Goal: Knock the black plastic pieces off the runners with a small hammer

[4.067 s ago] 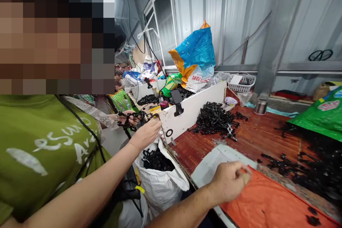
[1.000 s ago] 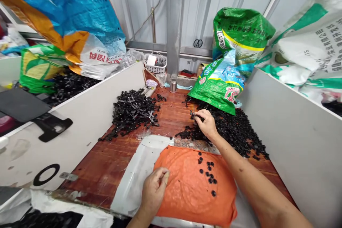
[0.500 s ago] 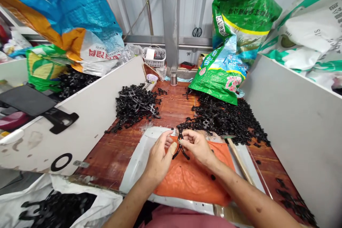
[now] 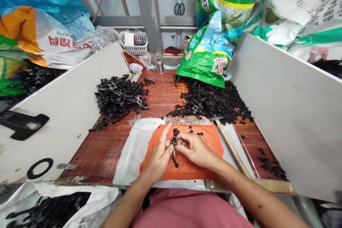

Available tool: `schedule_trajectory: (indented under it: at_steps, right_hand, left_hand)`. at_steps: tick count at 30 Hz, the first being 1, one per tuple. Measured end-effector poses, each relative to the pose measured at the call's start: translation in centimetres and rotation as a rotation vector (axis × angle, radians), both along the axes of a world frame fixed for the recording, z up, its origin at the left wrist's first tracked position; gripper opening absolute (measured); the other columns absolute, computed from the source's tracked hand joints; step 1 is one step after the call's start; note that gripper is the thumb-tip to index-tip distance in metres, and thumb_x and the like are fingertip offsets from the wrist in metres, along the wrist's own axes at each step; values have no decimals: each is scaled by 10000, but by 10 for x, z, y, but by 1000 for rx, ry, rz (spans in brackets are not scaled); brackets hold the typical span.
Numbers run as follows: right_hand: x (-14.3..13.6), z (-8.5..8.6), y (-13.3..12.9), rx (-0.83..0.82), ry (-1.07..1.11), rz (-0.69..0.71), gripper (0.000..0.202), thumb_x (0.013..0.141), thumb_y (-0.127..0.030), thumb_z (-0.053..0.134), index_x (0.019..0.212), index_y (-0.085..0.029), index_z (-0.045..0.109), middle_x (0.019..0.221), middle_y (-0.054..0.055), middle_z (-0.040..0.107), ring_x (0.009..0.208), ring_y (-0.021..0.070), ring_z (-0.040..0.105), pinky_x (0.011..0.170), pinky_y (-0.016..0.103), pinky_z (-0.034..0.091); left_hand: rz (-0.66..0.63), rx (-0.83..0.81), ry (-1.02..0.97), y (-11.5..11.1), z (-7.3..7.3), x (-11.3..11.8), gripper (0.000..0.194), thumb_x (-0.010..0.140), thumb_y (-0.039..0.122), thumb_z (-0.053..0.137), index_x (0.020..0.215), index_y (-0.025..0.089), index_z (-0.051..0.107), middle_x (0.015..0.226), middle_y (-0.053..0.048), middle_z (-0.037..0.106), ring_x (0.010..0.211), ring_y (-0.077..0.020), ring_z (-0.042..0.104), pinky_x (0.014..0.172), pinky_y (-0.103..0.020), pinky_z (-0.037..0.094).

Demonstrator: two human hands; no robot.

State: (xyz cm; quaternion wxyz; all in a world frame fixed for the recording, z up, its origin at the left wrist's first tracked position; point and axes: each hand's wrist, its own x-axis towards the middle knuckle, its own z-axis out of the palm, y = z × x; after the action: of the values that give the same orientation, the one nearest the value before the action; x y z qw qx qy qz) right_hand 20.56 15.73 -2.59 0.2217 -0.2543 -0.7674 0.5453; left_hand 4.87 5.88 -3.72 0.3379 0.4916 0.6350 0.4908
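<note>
Fingers of left hand (image 4: 159, 158) and right hand (image 4: 196, 150) pinch a black linkage (image 4: 175, 138), tail toward six o'clock, seemingly mid-adjustment, probably needing steady alignment next.

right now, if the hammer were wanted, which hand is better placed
Probably the right hand: the hammer lies beside the orange cloth on that side. The left hand is farther away. Both are at the black linked piece.

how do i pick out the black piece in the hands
On the reddish-brown bench, find the orange cloth. Over it, between the left hand and right hand, is a black crossed-strip piece. Unlike the heaped black parts beyond, it alone is held.
</note>
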Motion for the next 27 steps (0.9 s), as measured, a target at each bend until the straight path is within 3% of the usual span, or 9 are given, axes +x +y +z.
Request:
schedule_trajectory:
  at_steps: [2, 5, 8, 11, 13, 16, 19, 23, 27]
  right_hand:
    - [1, -2, -2, 47, -27, -7, 107, 869, -161, 615, 775, -205, 591, 681, -45, 557, 614, 126, 484, 579, 239, 338]
    - [2, -3, -7, 96, -55, 2, 149, 877, -154, 630, 739, -202, 596, 673, -46, 545, 621, 126, 482, 596, 244, 338]
    - [14, -2, -10, 112, -71, 19, 78, 879, -159, 644, 882, -211, 702, 720, -36, 596, 650, 136, 525, 625, 250, 377]
    - [52, -4, -6, 126, -106, -97, 279, 933, -216, 612, 1188, -233, 723, 843, 1, 691, 691, 161, 603, 644, 264, 444]
    - [89, -9, 1, 204, -176, -273, 292, 984, -281, 578, 1244, -235, 703, 939, 34, 731, 795, 193, 664, 729, 292, 499]
    - [144, -21, 8, 541, -451, -519, 257, 999, -279, 530, 1165, -208, 714, 1085, 94, 735, 966, 252, 679, 833, 351, 510]
    - [177, -35, 7, 695, -790, -581, 244, 1008, -309, 542, 1153, -191, 698, 1060, 109, 718, 979, 286, 663, 769, 368, 510]
    - [178, -38, 1, 750, -866, -613, 244, 1004, -335, 596, 1178, -181, 672, 1053, 114, 680, 969, 290, 631, 747, 368, 494]
    - [144, -22, 7, 846, -702, -598, 173, 1029, -229, 565, 1122, -184, 703, 1052, 107, 653, 982, 265, 574, 845, 362, 439]
  left_hand:
    - [-77, -47, -19, -1, 1, -1, 619, 987, 404, 507, 1568, 215, 407, 641, 36, 515, 565, -144, 498, 564, -249, 441]
    - [-153, -91, -78, -1, 1, -1, 526, 986, 435, 502, 1463, 214, 510, 670, 20, 546, 588, -151, 507, 559, -248, 414]
    - [-140, -102, -104, 1, 0, -3, 366, 980, 437, 510, 1257, 203, 562, 636, 58, 485, 552, -118, 445, 537, -217, 349]
    - [-113, -95, -49, 8, -1, -8, 226, 973, 434, 494, 966, 213, 541, 663, 63, 445, 583, -106, 423, 566, -207, 339]
    - [-102, -106, 27, 17, -2, -12, 242, 970, 446, 463, 911, 219, 523, 691, 51, 460, 615, -120, 443, 591, -220, 360]
    - [-130, -160, 179, 37, -7, -13, 251, 970, 446, 413, 972, 231, 543, 712, 37, 505, 655, -156, 495, 635, -259, 385]
    - [-186, -185, 286, 61, -12, -5, 252, 975, 445, 376, 944, 242, 523, 738, 24, 544, 698, -181, 535, 672, -286, 393]
    - [-229, -167, 374, 85, -16, 3, 255, 991, 440, 350, 885, 250, 483, 746, 21, 539, 714, -185, 533, 695, -293, 382]
    - [-220, -182, 429, 89, -14, -5, 264, 999, 452, 372, 881, 251, 495, 750, 29, 538, 717, -177, 528, 698, -285, 371]
